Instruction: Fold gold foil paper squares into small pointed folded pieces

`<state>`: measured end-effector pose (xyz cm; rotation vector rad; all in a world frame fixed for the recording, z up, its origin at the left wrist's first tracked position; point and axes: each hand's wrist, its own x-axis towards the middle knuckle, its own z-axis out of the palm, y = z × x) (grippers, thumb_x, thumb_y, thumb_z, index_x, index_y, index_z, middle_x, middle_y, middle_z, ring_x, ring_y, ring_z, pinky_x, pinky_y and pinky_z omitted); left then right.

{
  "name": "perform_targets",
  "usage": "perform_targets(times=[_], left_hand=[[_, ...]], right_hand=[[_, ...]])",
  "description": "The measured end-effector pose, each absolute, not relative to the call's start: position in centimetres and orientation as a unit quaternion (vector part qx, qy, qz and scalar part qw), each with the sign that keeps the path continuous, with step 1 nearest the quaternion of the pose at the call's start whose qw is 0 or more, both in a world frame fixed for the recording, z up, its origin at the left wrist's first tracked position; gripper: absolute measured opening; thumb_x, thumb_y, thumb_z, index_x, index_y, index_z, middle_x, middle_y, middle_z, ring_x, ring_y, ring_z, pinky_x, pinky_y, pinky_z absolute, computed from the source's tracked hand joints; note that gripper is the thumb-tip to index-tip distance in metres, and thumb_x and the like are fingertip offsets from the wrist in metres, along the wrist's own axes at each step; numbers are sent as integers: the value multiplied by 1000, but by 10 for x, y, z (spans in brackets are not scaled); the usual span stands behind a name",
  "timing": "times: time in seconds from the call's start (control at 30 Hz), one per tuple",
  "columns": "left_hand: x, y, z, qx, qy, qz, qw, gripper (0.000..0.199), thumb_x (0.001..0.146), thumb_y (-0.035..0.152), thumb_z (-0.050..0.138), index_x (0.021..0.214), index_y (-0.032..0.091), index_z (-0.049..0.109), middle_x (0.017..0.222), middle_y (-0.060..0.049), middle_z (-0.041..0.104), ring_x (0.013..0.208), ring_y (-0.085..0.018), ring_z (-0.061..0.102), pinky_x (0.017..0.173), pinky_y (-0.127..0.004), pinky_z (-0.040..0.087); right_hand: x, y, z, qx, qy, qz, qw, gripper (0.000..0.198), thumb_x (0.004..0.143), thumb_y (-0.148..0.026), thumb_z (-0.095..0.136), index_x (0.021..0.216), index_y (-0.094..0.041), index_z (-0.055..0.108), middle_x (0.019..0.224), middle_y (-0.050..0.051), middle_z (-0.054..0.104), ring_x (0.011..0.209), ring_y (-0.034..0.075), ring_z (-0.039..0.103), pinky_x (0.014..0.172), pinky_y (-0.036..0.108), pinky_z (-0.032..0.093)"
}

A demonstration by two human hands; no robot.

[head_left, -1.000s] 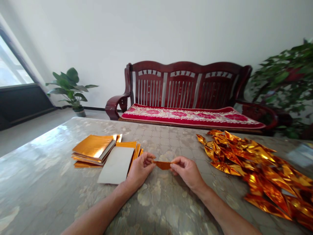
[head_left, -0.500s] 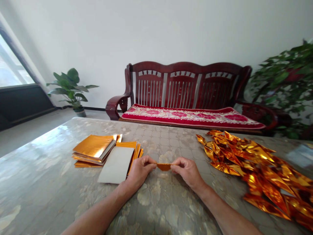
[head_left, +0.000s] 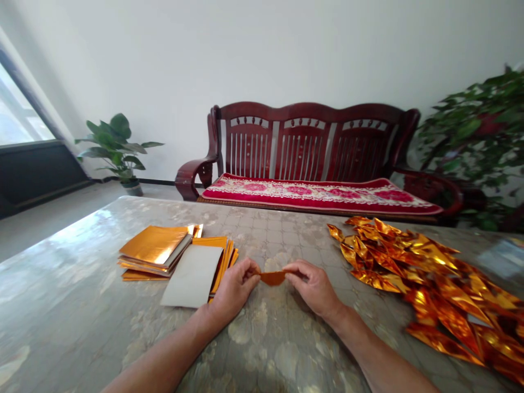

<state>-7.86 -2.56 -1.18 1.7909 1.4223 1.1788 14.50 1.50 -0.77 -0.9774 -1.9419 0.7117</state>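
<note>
A small folded piece of gold foil paper [head_left: 272, 279] is stretched between my two hands above the table. My left hand [head_left: 237, 284] pinches its left end between thumb and fingers, and my right hand [head_left: 310, 284] pinches the right end. Left of my left hand lie flat foil sheets: one stack with its gold face up [head_left: 154, 244], and beside it a fanned pile topped by a sheet with its grey-white back up [head_left: 195, 274]. Over on the right, a heap of folded, pointed gold foil pieces [head_left: 409, 262] spreads across the table.
The table [head_left: 82, 305] has a patterned, glossy cover. Beyond it stands a dark red wooden bench [head_left: 301, 147] with a red floral cushion [head_left: 319, 192]. A clear plastic bag [head_left: 501, 259] lies at the far right. Potted plants [head_left: 118, 144] flank the bench.
The foil paper's visible part shows darker and slightly deeper between my fingers. My right fingers have shifted a little along its end. Both hands keep their pinch in nearly the same place.
</note>
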Motion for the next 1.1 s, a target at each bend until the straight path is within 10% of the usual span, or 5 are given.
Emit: perform_targets(times=[1.1], left_hand=[[-80, -27, -7, 756, 469, 402, 217, 9, 88, 13, 56, 89, 21, 61, 89, -1, 62, 82, -14, 59, 75, -24, 47]], right_hand=[[151, 13, -6, -314, -869, 197, 329, 26, 86, -7, 49, 94, -25, 65, 86, 2, 65, 82, 17, 63, 73, 27, 47]])
